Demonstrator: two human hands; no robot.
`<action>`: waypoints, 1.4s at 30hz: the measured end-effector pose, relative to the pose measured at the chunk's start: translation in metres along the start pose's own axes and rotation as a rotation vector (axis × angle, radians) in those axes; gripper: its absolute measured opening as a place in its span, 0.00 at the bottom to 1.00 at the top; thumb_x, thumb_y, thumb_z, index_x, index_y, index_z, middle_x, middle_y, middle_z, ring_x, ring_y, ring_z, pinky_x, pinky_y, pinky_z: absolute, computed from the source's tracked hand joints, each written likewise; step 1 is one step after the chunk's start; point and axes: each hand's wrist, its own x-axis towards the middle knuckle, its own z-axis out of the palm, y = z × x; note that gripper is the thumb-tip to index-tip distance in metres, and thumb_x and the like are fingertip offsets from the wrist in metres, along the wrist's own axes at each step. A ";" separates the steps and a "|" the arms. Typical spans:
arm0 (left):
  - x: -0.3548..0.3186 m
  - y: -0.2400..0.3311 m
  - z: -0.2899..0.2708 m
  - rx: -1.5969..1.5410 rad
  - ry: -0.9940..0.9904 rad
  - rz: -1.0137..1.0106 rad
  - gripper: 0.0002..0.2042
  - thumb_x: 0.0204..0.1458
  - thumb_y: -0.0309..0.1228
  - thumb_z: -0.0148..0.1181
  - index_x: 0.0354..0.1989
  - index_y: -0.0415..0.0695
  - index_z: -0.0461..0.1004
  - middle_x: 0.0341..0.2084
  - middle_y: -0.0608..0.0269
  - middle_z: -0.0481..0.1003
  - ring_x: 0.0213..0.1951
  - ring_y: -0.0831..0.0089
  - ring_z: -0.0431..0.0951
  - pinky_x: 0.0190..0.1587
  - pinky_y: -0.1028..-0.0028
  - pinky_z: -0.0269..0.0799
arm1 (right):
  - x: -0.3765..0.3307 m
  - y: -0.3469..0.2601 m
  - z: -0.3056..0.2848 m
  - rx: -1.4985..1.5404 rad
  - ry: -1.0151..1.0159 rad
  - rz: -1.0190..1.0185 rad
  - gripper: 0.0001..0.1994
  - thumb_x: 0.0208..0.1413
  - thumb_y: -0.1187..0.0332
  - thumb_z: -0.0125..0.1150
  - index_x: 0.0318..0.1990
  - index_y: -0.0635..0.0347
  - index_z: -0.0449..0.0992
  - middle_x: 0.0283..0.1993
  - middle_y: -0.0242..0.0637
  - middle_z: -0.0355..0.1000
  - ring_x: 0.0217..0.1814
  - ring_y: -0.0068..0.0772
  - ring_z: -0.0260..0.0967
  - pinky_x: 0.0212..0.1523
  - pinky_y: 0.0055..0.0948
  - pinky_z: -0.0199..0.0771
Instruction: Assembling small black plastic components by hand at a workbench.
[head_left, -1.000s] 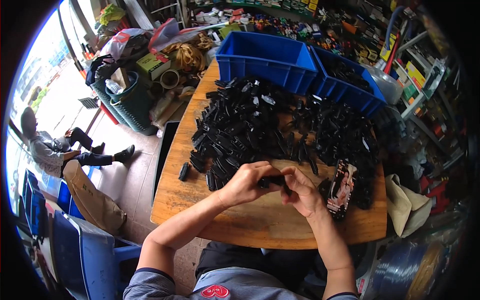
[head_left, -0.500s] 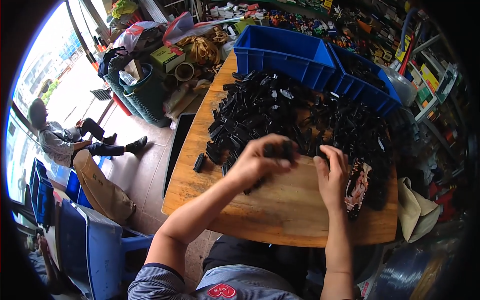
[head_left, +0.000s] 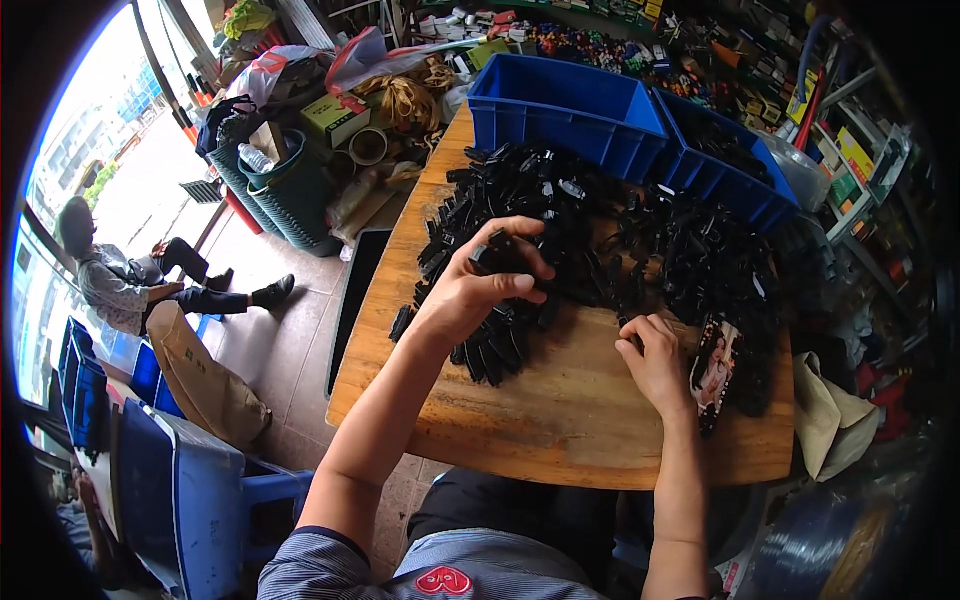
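In the head view, the left hand (head_left: 462,297) has its fingers curled around a black part (head_left: 488,258), seemingly cradled to free the thumb, with the larger heap (head_left: 490,200) beneath and beyond that grip. The right hand (head_left: 655,362) is beside the smaller heap (head_left: 705,255), probably for short reach; I cannot tell whether its bunched fingers pinch anything.

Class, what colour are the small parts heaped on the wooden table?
The small parts are mostly black; they show best in the head view.

Black pieces (head_left: 500,190), wood-grained brown table (head_left: 560,400), blue bins (head_left: 565,132) — and a striped blue-grey shirt (head_left: 315,565) with a red heart (head_left: 443,580).
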 end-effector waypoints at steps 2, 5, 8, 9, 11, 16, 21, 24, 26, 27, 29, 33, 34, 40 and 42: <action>0.000 -0.002 -0.006 0.360 -0.011 -0.026 0.14 0.43 0.22 0.61 0.39 0.43 0.69 0.30 0.63 0.72 0.34 0.73 0.74 0.37 0.74 0.72 | 0.001 -0.002 -0.002 0.002 0.004 -0.024 0.05 0.43 0.77 0.60 0.27 0.63 0.69 0.29 0.40 0.66 0.36 0.44 0.65 0.37 0.34 0.64; 0.005 -0.020 -0.008 1.346 -0.136 0.329 0.12 0.32 0.20 0.59 0.29 0.45 0.73 0.31 0.64 0.72 0.38 0.67 0.70 0.40 0.70 0.66 | 0.000 0.000 -0.002 -0.012 -0.002 -0.054 0.06 0.42 0.76 0.61 0.27 0.63 0.69 0.30 0.40 0.66 0.36 0.43 0.64 0.37 0.35 0.64; -0.003 -0.040 0.001 1.706 -0.279 0.353 0.16 0.27 0.24 0.58 0.31 0.45 0.74 0.37 0.65 0.71 0.46 0.66 0.66 0.46 0.69 0.62 | 0.000 -0.001 -0.002 -0.026 -0.008 -0.061 0.06 0.42 0.76 0.61 0.27 0.63 0.69 0.29 0.40 0.66 0.36 0.43 0.64 0.37 0.35 0.64; -0.004 -0.046 0.003 1.714 -0.309 0.360 0.16 0.27 0.25 0.59 0.32 0.45 0.74 0.36 0.66 0.71 0.44 0.67 0.66 0.45 0.70 0.62 | 0.000 -0.001 -0.003 -0.026 -0.008 -0.062 0.06 0.42 0.76 0.61 0.27 0.63 0.69 0.29 0.40 0.66 0.36 0.43 0.64 0.37 0.35 0.64; -0.003 -0.057 0.007 1.726 -0.395 0.359 0.17 0.28 0.26 0.59 0.33 0.46 0.73 0.34 0.66 0.71 0.42 0.67 0.67 0.43 0.70 0.62 | 0.002 -0.002 -0.005 -0.038 -0.010 -0.067 0.05 0.42 0.78 0.60 0.27 0.63 0.70 0.30 0.40 0.66 0.36 0.43 0.65 0.38 0.34 0.64; -0.008 -0.070 0.009 1.533 -0.412 0.427 0.16 0.31 0.23 0.57 0.35 0.44 0.71 0.30 0.63 0.71 0.38 0.62 0.68 0.42 0.68 0.67 | 0.003 -0.017 -0.004 0.078 -0.031 -0.077 0.06 0.44 0.79 0.58 0.31 0.62 0.68 0.32 0.42 0.67 0.38 0.47 0.66 0.37 0.37 0.65; -0.003 -0.075 0.003 1.293 -0.453 0.363 0.17 0.30 0.26 0.60 0.35 0.43 0.73 0.33 0.61 0.70 0.41 0.62 0.68 0.43 0.68 0.67 | -0.005 -0.005 0.011 0.298 -0.025 0.054 0.19 0.46 0.85 0.53 0.47 0.61 0.67 0.33 0.33 0.67 0.34 0.24 0.66 0.36 0.21 0.66; 0.002 -0.086 0.004 1.439 -0.468 0.318 0.14 0.32 0.27 0.59 0.32 0.46 0.75 0.33 0.65 0.71 0.43 0.62 0.66 0.43 0.66 0.65 | -0.004 -0.013 0.009 0.725 -0.120 0.132 0.20 0.48 0.84 0.52 0.51 0.61 0.65 0.37 0.30 0.66 0.29 0.12 0.60 0.28 0.11 0.60; 0.002 -0.098 0.004 1.461 -0.388 0.464 0.11 0.33 0.28 0.58 0.30 0.48 0.75 0.32 0.67 0.71 0.43 0.63 0.65 0.41 0.66 0.64 | -0.005 -0.017 -0.002 1.161 -0.174 0.287 0.23 0.49 0.80 0.53 0.55 0.58 0.61 0.41 0.32 0.65 0.29 0.15 0.60 0.28 0.13 0.62; 0.004 -0.102 0.002 1.460 -0.340 0.561 0.11 0.34 0.28 0.58 0.30 0.48 0.75 0.31 0.67 0.71 0.42 0.63 0.65 0.41 0.66 0.64 | -0.003 -0.012 -0.003 1.381 -0.198 0.275 0.25 0.49 0.79 0.54 0.56 0.58 0.59 0.42 0.33 0.66 0.30 0.17 0.61 0.29 0.15 0.64; 0.005 -0.104 0.004 1.560 -0.387 0.411 0.11 0.33 0.29 0.59 0.31 0.48 0.75 0.31 0.64 0.71 0.44 0.62 0.67 0.41 0.67 0.66 | 0.000 -0.007 0.000 1.577 -0.166 0.252 0.26 0.51 0.76 0.55 0.58 0.58 0.57 0.43 0.33 0.66 0.31 0.19 0.61 0.31 0.17 0.64; 0.000 -0.077 0.017 1.226 -0.265 0.333 0.12 0.39 0.28 0.60 0.36 0.45 0.72 0.31 0.60 0.70 0.37 0.62 0.71 0.37 0.67 0.68 | -0.002 0.005 0.004 1.694 -0.006 0.297 0.21 0.55 0.60 0.56 0.54 0.57 0.63 0.34 0.24 0.62 0.29 0.15 0.55 0.29 0.17 0.58; -0.001 -0.068 0.022 1.045 -0.246 0.270 0.12 0.43 0.27 0.58 0.38 0.43 0.72 0.32 0.59 0.70 0.35 0.62 0.73 0.36 0.68 0.69 | -0.001 0.007 0.004 1.648 -0.005 0.263 0.18 0.58 0.61 0.52 0.53 0.56 0.64 0.30 0.22 0.59 0.29 0.14 0.54 0.28 0.17 0.56; -0.008 -0.071 0.028 0.574 -0.224 0.068 0.17 0.44 0.23 0.59 0.46 0.42 0.70 0.35 0.59 0.74 0.36 0.72 0.74 0.38 0.74 0.69 | -0.006 -0.004 0.002 1.596 -0.041 0.156 0.15 0.51 0.72 0.57 0.48 0.55 0.66 0.38 0.26 0.64 0.36 0.18 0.60 0.36 0.17 0.61; -0.008 -0.077 0.028 0.571 -0.202 0.076 0.19 0.44 0.23 0.58 0.48 0.42 0.69 0.33 0.60 0.74 0.35 0.75 0.74 0.37 0.76 0.70 | -0.006 -0.007 0.005 1.527 -0.030 0.143 0.16 0.50 0.74 0.57 0.47 0.56 0.66 0.40 0.27 0.64 0.38 0.19 0.60 0.36 0.17 0.62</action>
